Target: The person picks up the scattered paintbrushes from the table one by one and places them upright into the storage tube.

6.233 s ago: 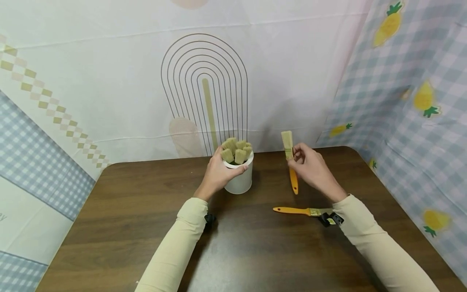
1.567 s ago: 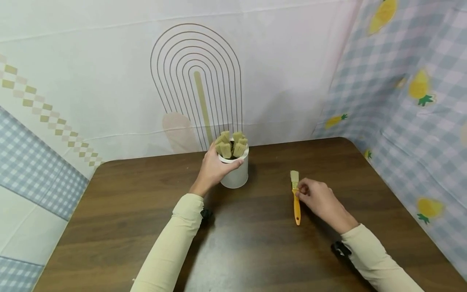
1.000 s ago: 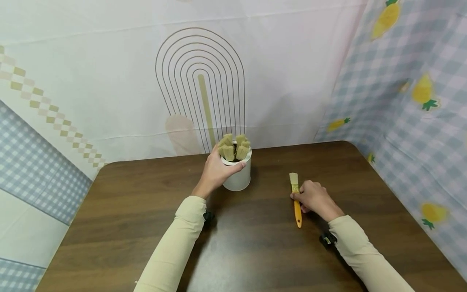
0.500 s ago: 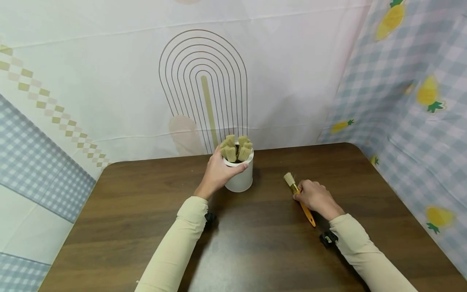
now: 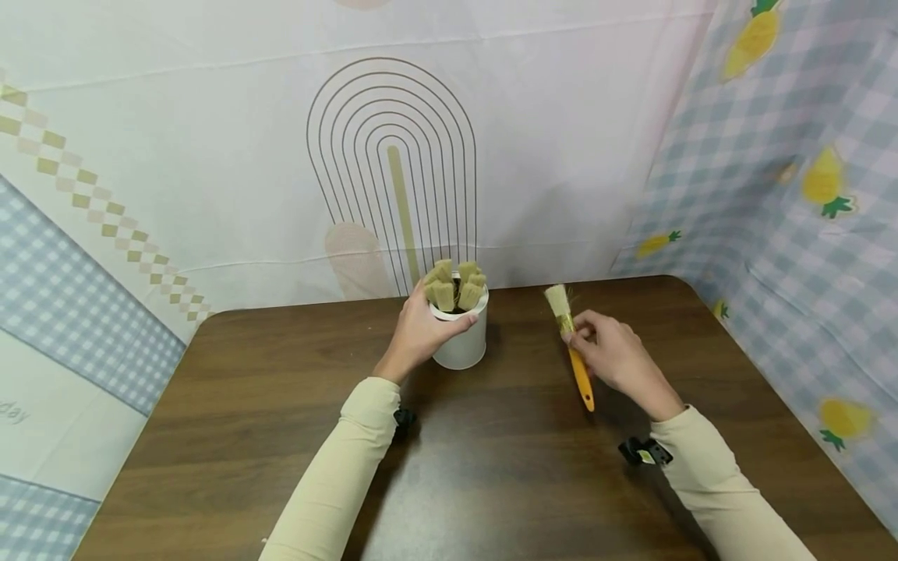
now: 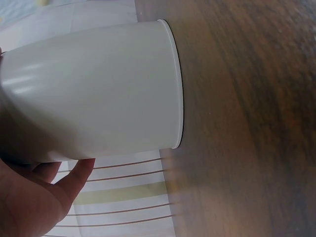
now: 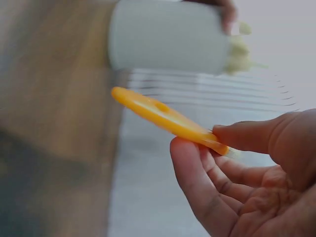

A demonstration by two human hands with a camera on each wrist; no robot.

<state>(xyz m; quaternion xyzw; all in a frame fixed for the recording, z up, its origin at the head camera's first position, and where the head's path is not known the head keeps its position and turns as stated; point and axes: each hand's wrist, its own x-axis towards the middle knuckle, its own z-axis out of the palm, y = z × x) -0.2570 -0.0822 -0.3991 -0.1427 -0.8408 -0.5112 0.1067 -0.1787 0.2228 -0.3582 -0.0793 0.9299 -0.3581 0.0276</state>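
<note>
A white cylindrical can (image 5: 463, 348) stands upright at the back of the table, with several paintbrushes (image 5: 443, 297) in it, pale bristles up. My left hand (image 5: 417, 331) grips the can around its upper side, thumb across the front near the rim; the left wrist view shows the fingers against its wall. To the right of the can, my right hand (image 5: 617, 354) pinches another paintbrush (image 5: 581, 378) near its metal band. Its bristles point up and slightly left, its orange handle down. In the right wrist view, thumb and fingertips hold the orange handle (image 7: 163, 118).
The dark wooden table (image 5: 449, 467) ends at a white printed cloth (image 5: 561, 156) hung close behind the can. On the right hangs a blue checked cloth (image 5: 779, 257) with pineapples.
The brush that lay on the table 6.2 seconds ago is gone from there. Since half a second ago my right hand has lifted its paintbrush and swung it more upright. The left hand stays on the can.
</note>
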